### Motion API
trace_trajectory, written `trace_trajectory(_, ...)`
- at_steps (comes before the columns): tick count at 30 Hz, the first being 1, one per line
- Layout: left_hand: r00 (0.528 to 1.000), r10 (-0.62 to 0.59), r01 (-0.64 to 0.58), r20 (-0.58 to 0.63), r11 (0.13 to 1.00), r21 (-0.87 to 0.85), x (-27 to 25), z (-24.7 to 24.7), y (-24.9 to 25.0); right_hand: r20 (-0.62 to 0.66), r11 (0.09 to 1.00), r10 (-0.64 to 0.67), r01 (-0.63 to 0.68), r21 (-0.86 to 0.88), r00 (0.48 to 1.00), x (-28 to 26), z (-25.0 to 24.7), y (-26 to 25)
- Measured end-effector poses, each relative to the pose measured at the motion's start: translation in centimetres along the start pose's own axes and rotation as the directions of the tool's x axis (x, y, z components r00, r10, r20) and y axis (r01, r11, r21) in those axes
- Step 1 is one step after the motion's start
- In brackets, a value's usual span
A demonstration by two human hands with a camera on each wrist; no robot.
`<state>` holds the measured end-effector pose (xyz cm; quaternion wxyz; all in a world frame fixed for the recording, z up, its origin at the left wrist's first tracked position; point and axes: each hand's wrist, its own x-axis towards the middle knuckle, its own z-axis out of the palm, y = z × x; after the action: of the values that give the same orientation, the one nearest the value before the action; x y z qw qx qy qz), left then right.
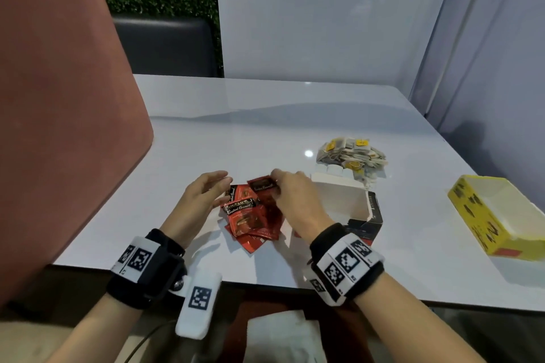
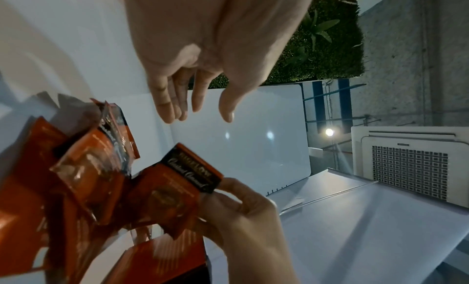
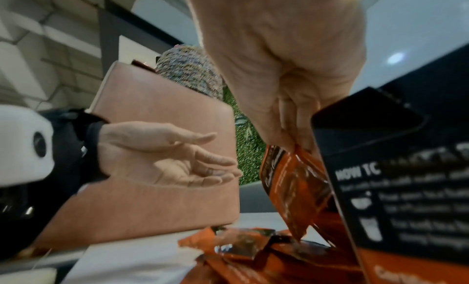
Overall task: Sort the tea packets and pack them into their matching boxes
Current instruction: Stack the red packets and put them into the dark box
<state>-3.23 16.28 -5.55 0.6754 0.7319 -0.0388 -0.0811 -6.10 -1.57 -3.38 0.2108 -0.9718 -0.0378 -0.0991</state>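
Right now the right hand [image 1: 290,196] pinches one red tea packet [image 1: 264,185] by its dark top edge, thumb and fingers [image 2: 229,188] closed on it, and holds it lifted above the pile of red packets [image 1: 250,219] that lies on the white worktop [image 1: 265,132]. In the right wrist view that packet [image 3: 291,180] hangs down from the fingertips, with more red packets flat on the worktop below it. The left hand [image 1: 200,191] is just to the left of the pile, palm turned inward, fingers [image 3: 213,162] straight and relaxed, gripping nothing; whether its edge touches the worktop cannot be told.

Just right of the pile stands a dark box [image 1: 358,215] with a white inside, its lid flap open toward the far side. Beyond that box, further back, lies a heap of pale tea bags with yellow tags [image 1: 352,155]. Well to the right, near the worktop's edge, a yellow box [image 1: 483,215] sits open, its white inside showing.

Both wrists wear black bands with white patterned markers [image 1: 345,264]. A pink chair back [image 1: 59,115] fills the left of the head view, and a white panel [image 1: 324,15] stands behind the worktop.
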Motion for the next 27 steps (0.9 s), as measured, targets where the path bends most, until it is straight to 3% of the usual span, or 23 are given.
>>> trace_trajectory(3, 1.000, 0.015, -0.016, 0.025, 0.999, 0.036, 0.1, 0.7, 0.3, -0.134, 0.973, 0.064, -0.032, 0.228, 0.989, 0.4, -0.6, 0.4)
trace_trajectory(5, 0.997, 0.008, -0.011, 0.080, 0.999, 0.031, 0.2, 1.3, 0.8, -0.182, 0.905, 0.122, -0.034, 0.424, 0.976, 0.5, -1.1, 0.3)
trace_trajectory(8, 0.976, 0.000, 0.024, 0.217, 0.994, -0.108, -0.1, 2.1, 1.5, -0.006, 0.711, 0.158, -0.110, 0.694, 0.987, 0.5, -1.4, -0.3)
trace_trajectory(10, 0.973, -0.006, 0.048, 0.229, 0.983, -0.176, -0.4, 2.0, 1.8, 0.068, 0.657, 0.125, -0.134, 0.742, 0.990, 0.7, -1.2, -0.6)
trace_trajectory(12, 0.990, -0.009, 0.039, 0.141, 0.976, -0.215, -0.3, 0.9, 1.8, 0.053, 0.765, 0.095, -0.107, 0.635, 0.994, 1.3, -0.8, -0.7)
trace_trajectory(14, 0.997, -0.020, 0.036, 0.068, 0.972, -0.233, -0.1, -0.9, 1.6, 0.079, 0.940, 0.049, -0.073, 0.334, 0.996, 1.7, -0.1, -1.0)
trace_trajectory(15, 0.998, -0.035, 0.047, 0.056, 0.971, -0.235, -0.1, -1.6, 1.5, 0.155, 0.985, 0.035, -0.060, 0.164, 0.987, 1.7, 0.2, -1.3)
trace_trajectory(19, 0.989, -0.096, 0.121, 0.116, 0.965, -0.234, -0.4, -2.3, 1.3, 0.449, 0.957, 0.190, -0.063, -0.284, 0.873, 1.9, 4.0, -2.4)
trace_trajectory(22, 0.982, -0.093, 0.133, 0.167, 0.960, -0.248, -0.6, -1.9, 0.9, 0.418, 0.934, 0.283, -0.150, -0.323, 0.863, 2.5, 5.9, -2.3)
trace_trajectory(27, 0.988, -0.068, 0.102, 0.137, 0.959, -0.264, -0.7, -1.5, 0.6, 0.239, 0.976, 0.117, -0.067, -0.207, 0.964, 2.2, 3.7, -2.4)
